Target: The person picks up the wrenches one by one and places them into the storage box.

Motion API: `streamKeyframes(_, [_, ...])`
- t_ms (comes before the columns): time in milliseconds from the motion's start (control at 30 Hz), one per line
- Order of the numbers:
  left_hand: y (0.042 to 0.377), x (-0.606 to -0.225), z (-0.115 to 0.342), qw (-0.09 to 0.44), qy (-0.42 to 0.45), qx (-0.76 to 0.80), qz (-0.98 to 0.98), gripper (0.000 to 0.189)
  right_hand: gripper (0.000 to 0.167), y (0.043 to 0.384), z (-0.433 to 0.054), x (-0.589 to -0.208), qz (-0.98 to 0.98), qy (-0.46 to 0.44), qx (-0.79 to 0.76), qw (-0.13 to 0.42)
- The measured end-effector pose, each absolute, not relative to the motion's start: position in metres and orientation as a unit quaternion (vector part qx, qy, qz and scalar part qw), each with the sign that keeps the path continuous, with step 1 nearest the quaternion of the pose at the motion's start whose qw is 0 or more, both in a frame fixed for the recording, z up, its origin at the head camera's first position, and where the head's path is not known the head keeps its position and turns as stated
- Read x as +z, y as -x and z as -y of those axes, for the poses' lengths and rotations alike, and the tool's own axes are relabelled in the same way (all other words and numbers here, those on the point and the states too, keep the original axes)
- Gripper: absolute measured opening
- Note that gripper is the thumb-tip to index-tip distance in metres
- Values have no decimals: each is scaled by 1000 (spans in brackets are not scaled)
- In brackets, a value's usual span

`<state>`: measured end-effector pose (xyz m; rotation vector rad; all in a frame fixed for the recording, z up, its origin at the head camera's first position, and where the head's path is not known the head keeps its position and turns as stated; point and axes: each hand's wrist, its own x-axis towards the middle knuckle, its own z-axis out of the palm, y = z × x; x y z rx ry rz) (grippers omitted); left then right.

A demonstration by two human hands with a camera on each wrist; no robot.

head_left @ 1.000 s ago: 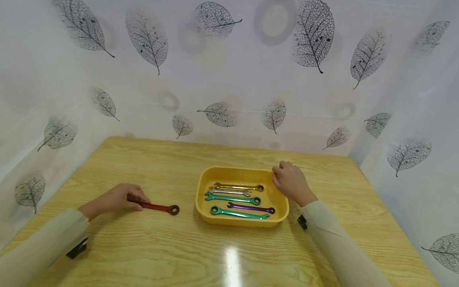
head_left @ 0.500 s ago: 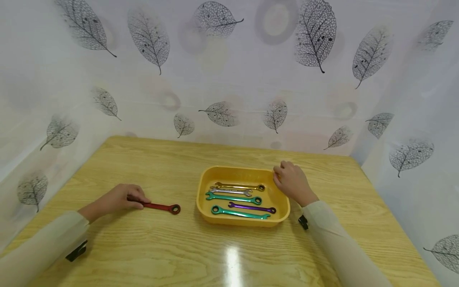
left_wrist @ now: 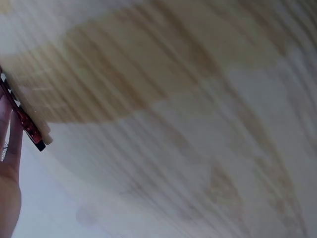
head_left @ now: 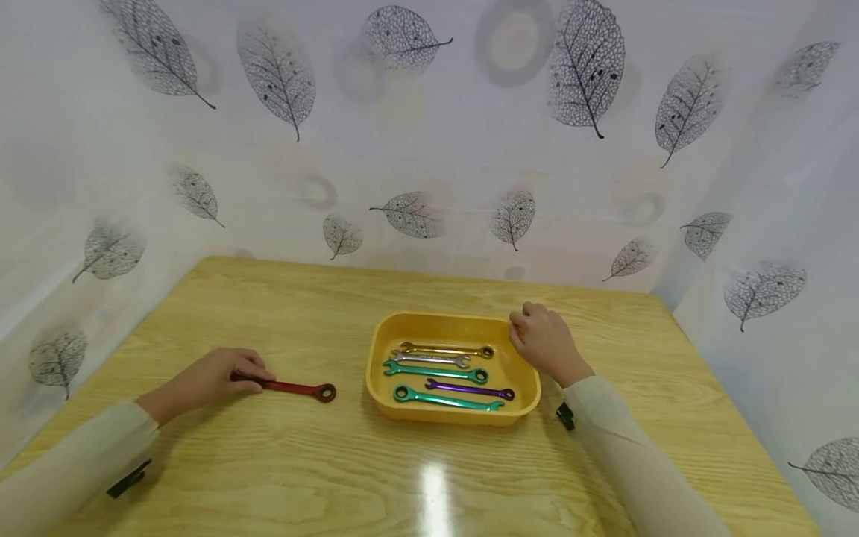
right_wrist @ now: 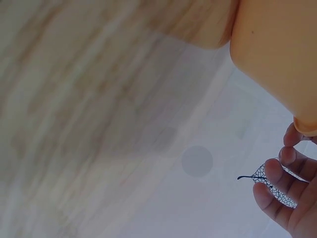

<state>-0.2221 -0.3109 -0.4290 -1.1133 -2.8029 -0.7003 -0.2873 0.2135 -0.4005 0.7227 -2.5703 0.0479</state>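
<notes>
On the left of the table in the head view, a red ratchet wrench (head_left: 295, 387) lies with its ring end pointing right. My left hand (head_left: 215, 379) pinches its other end between thumb and fingers, covering part of it. The left wrist view shows the red wrench (left_wrist: 28, 126) at the image edge, against the fingers. My right hand (head_left: 546, 341) grips the far right corner of a yellow tray (head_left: 520, 363). In the right wrist view, thumb and finger hold the tray's rim (right_wrist: 304, 128), the other fingers curling below it.
Several wrenches lie in the tray: gold (head_left: 446, 349), silver (head_left: 429, 360), purple (head_left: 466, 388) and green ones, including a green wrench (head_left: 443, 400) nearest the front. The wooden table (head_left: 302, 470) meets a leaf-patterned curtain (head_left: 429, 149) at the back and sides.
My left hand has shifted slightly left along the red wrench, whose ring end stays in about the same place. The right hand and the tray have not visibly moved.
</notes>
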Motion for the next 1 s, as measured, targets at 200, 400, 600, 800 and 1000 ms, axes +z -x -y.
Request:
streamKeyframes(200, [222, -429, 308, 48, 364, -222, 903, 16, 12, 287, -214, -399, 936, -264, 23, 231])
streamKeyframes(400, [225, -432, 309, 51, 358, -229, 904, 14, 12, 289, -215, -399, 937, -262, 26, 229])
streamKeyframes(600, [226, -431, 310, 30, 350, -246, 903, 13, 12, 287, -212, -398, 938, -265, 32, 222])
streamKeyframes(800, [225, -430, 309, 38, 350, -252, 901, 17, 12, 286, -211, -397, 937, -265, 33, 224])
streamKeyframes(1000, [222, -427, 309, 41, 338, -256, 905, 16, 13, 287, -213, -399, 937, -264, 27, 226])
